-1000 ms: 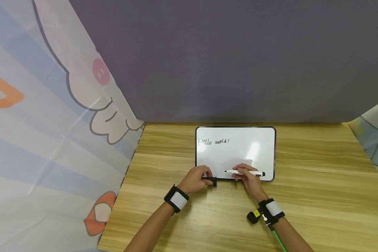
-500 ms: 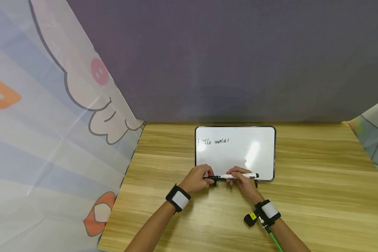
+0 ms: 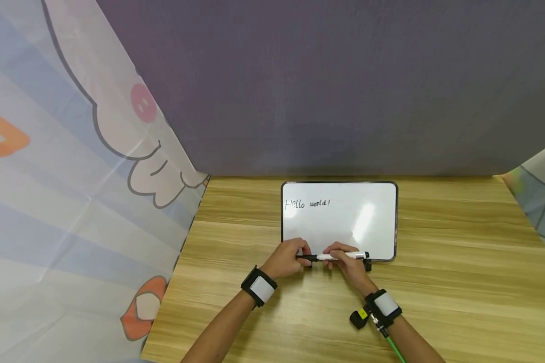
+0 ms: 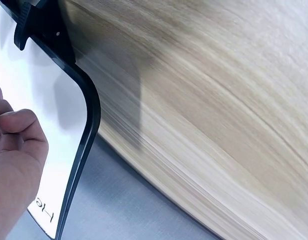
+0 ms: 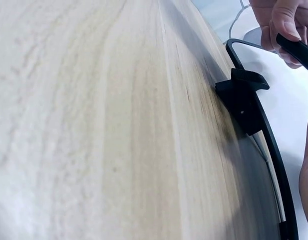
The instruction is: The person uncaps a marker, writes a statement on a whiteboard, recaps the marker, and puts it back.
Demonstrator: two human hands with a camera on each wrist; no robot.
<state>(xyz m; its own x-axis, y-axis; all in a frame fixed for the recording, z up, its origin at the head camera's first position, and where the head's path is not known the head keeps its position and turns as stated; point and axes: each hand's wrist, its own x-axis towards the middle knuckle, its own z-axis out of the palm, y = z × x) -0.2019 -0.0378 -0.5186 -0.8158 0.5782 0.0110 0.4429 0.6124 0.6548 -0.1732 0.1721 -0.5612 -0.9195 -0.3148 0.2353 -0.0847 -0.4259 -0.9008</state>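
In the head view, my left hand (image 3: 287, 258) pinches a black marker cap (image 3: 305, 257) by the near edge of a whiteboard (image 3: 336, 227). My right hand (image 3: 348, 262) grips a white marker (image 3: 351, 255) between thumb and fingers, its tip end meeting the cap in one line. "Hello world!" is written at the board's upper left. The left wrist view has the curled left fingers (image 4: 24, 130) over the board, with cap and marker out of sight. At the right wrist view's top right, the left thumb presses the cap (image 5: 296, 50); only a sliver of my right hand (image 5: 307, 175) shows.
Black feet, one seen as a bracket (image 5: 243, 102) in the right wrist view, sit on the board's near frame. Under everything lies a wood-grain table (image 3: 458, 272). A grey panel (image 3: 322, 101) rises behind it, and a printed cloth (image 3: 72, 227) hangs at the left.
My right hand has moved left and toward me with the marker, bringing its tip to the cap. The left hand has stayed nearly in place, still pinching the cap.
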